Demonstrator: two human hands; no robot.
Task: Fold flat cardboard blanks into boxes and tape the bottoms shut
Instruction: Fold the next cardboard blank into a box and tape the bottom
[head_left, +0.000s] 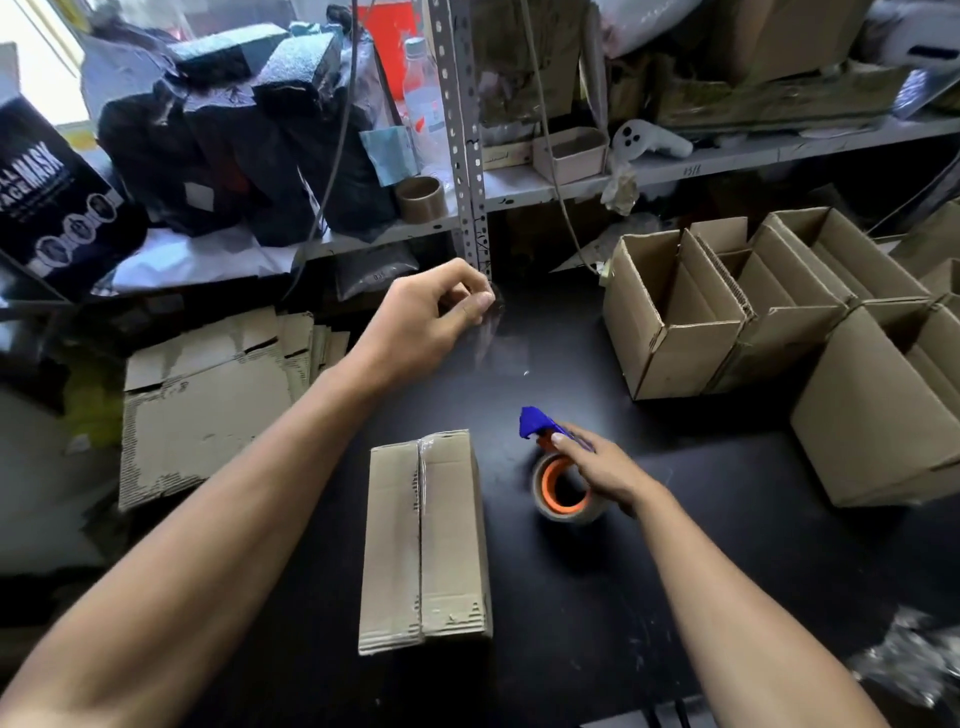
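1 taped box (426, 540) lies near; left hand (426, 317) pinches clear tape (488, 338) (right hand (597, 467) grips 1 dispenser (563, 480)).

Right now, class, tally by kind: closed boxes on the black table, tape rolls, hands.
Closed boxes: 1, taped box
Tape rolls: 2, dispenser roll gripped by right hand, brown roll on shelf
Hands: 2, left hand pinching clear tape strip
Total: 5

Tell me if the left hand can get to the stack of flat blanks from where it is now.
Probably yes. The left hand pinches a strip of clear tape above the black table, and the flat blanks lie just to its left with nothing between them. It would need to let go of the tape first.
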